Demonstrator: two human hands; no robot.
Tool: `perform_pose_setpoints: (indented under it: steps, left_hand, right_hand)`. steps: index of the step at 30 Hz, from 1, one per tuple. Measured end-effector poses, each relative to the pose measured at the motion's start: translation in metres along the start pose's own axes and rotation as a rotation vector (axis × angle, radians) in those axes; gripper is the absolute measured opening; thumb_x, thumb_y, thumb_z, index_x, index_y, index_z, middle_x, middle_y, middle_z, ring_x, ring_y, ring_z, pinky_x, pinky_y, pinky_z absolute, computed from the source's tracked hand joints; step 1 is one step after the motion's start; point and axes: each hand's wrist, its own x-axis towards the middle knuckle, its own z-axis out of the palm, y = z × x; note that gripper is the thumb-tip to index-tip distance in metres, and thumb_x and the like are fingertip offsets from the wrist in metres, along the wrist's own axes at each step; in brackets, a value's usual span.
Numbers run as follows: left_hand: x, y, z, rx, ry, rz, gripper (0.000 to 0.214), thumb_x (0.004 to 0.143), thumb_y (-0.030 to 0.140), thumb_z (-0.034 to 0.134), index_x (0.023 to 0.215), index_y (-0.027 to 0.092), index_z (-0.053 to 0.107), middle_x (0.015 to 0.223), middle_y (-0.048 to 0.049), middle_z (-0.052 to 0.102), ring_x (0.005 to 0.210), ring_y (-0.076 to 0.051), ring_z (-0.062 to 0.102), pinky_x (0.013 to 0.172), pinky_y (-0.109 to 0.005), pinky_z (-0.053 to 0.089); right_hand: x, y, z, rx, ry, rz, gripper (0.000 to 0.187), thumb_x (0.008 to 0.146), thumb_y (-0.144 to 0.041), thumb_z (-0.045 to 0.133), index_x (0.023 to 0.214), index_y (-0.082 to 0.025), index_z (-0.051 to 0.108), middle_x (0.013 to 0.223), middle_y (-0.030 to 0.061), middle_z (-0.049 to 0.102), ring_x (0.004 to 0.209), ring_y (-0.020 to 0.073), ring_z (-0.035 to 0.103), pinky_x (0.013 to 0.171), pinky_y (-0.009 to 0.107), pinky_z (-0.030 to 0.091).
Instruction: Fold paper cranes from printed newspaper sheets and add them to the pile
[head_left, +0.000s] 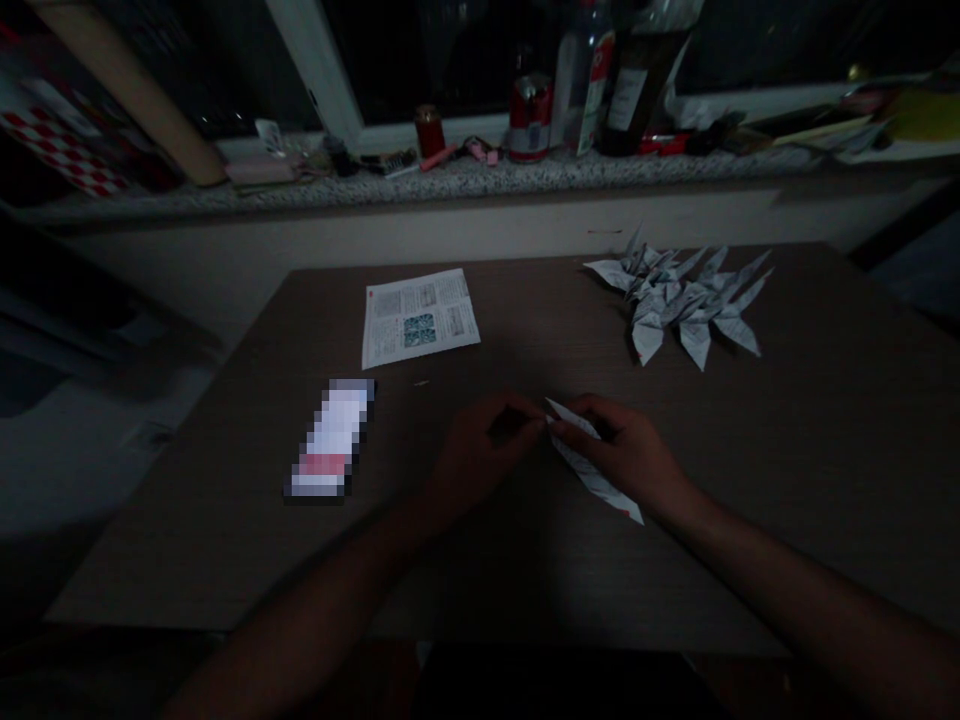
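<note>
A narrow, pointed piece of folded printed paper (pixel 596 478) lies slantwise between my hands over the table. My right hand (pixel 626 445) is closed on its upper part, thumb on top and fingers behind. From the other side, my left hand (pixel 491 445) pinches at the paper's left edge near the top, thumb and forefinger together. The exact grip of the left fingertips is hard to make out in the dim light. The paper's lower tip, with a small red mark, sticks out below my right hand.
Several folded paper cranes (pixel 682 300) cluster at the back right of the table (pixel 247 400). A flat printed sheet (pixel 420 318) lies at the back left, with a lit, pixelated phone (pixel 330 440) nearer me. Cans, including a red can (pixel 529 118), and bottles line the stone windowsill (pixel 300 198).
</note>
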Motion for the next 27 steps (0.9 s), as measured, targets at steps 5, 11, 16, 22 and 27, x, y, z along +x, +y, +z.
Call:
perform_pose_setpoints:
  steps: [5, 11, 16, 22, 27]
  left_hand:
    - [0.0, -0.0043, 0.0017, -0.032, -0.003, -0.048, 0.009, 0.092, 0.028, 0.072, 0.096, 0.02, 0.07, 0.097, -0.0023, 0.074, 0.091, -0.018, 0.07, 0.085, -0.03, 0.055]
    - [-0.0002, -0.0059, 0.0028, -0.071, -0.015, -0.018, 0.008, 0.092, 0.026, 0.071, 0.098, 0.02, 0.07, 0.099, -0.0022, 0.074, 0.094, -0.017, 0.07, 0.088, -0.03, 0.054]
    - [-0.0003, -0.0035, 0.0032, -0.098, -0.008, -0.03, 0.008, 0.091, 0.026, 0.073, 0.096, 0.02, 0.07, 0.097, -0.0015, 0.074, 0.092, -0.017, 0.07, 0.086, -0.029, 0.053]
    - [0.0013, -0.0011, 0.0028, -0.115, -0.013, -0.096, 0.011, 0.091, 0.03, 0.074, 0.093, 0.02, 0.071, 0.094, -0.0021, 0.074, 0.09, -0.018, 0.07, 0.084, -0.031, 0.054]
    - [0.0022, -0.0042, 0.0034, -0.13, -0.024, -0.125, 0.013, 0.09, 0.033, 0.075, 0.093, 0.02, 0.071, 0.095, -0.003, 0.075, 0.09, -0.018, 0.07, 0.085, -0.032, 0.053]
  right_hand:
    - [0.001, 0.0019, -0.0007, -0.013, -0.003, -0.002, 0.024, 0.088, -0.044, 0.072, 0.098, -0.022, 0.077, 0.084, 0.0018, 0.074, 0.073, 0.019, 0.064, 0.065, 0.029, 0.047]
    - [0.0021, 0.0017, -0.0019, -0.026, -0.002, 0.007, 0.025, 0.087, -0.043, 0.072, 0.099, -0.022, 0.078, 0.086, 0.0027, 0.076, 0.074, 0.0196, 0.065, 0.066, 0.03, 0.048]
    - [0.0016, -0.0008, -0.0008, -0.017, 0.004, 0.013, 0.025, 0.087, -0.044, 0.072, 0.097, -0.022, 0.079, 0.085, 0.0029, 0.076, 0.072, 0.0198, 0.065, 0.064, 0.03, 0.048]
    - [0.0002, -0.0041, -0.0004, -0.029, 0.024, 0.013, 0.026, 0.086, -0.045, 0.073, 0.097, -0.022, 0.079, 0.082, 0.0027, 0.076, 0.069, 0.0192, 0.063, 0.061, 0.03, 0.048]
    - [-0.0008, -0.0018, 0.0002, -0.02, 0.034, 0.002, 0.026, 0.088, -0.045, 0.073, 0.098, -0.023, 0.079, 0.087, 0.0034, 0.077, 0.073, 0.0202, 0.066, 0.065, 0.031, 0.05]
